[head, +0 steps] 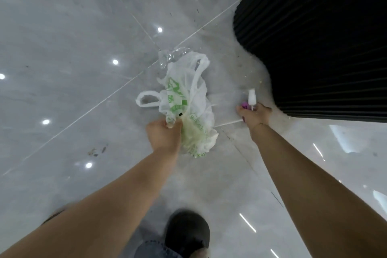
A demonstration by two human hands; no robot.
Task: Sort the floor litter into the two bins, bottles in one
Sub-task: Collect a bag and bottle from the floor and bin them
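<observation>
left hand (pixel 162 133) fisted tight on crumpled white plastic bag with green print (pixel 186 98) hanging above grey tiled floor (pixel 62 37), right hand (pixel 254 116) gripping small white-pump spray bottle (pixel 251 98) beside black ribbed panel (pixel 314 37)

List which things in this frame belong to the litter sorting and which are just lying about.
Part of the job:
- white and green plastic bag, gripped by the left hand
- spray bottle, held in the right hand
- thin white stick under the right hand

Just there:
- black ribbed panel
- black shoe
- tiled floor
</observation>
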